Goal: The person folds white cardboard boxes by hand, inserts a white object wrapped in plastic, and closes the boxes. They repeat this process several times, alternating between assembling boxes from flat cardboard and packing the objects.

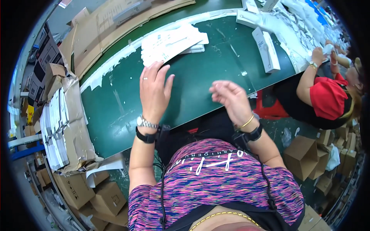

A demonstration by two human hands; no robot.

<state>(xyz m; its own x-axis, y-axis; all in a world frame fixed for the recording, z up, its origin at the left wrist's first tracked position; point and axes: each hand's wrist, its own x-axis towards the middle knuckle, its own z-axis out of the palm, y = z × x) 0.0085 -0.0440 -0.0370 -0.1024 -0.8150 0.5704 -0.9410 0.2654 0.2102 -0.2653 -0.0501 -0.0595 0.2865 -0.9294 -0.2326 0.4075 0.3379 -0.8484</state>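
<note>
My left hand (155,90) reaches forward over the green table (131,104), thumb apart and fingers extended. Its fingertips meet the near edge of a pile of white flat cartons (169,42), which lie loosely overlapped. I cannot tell whether they press on the top one. My right hand (233,101) hovers near the table's front edge, apart from the pile. Its fingers are curled in toward the thumb, and nothing shows in them. Farther right lies a slim white box (266,50) with a picture on its face.
Another white box (248,18) lies at the far right beside a heap of white packages (304,29). A co-worker in a red top (327,98) sits to the right. Stacked white flat cartons (54,127) fill a cardboard box at the left. Brown cartons (300,158) stand on the floor.
</note>
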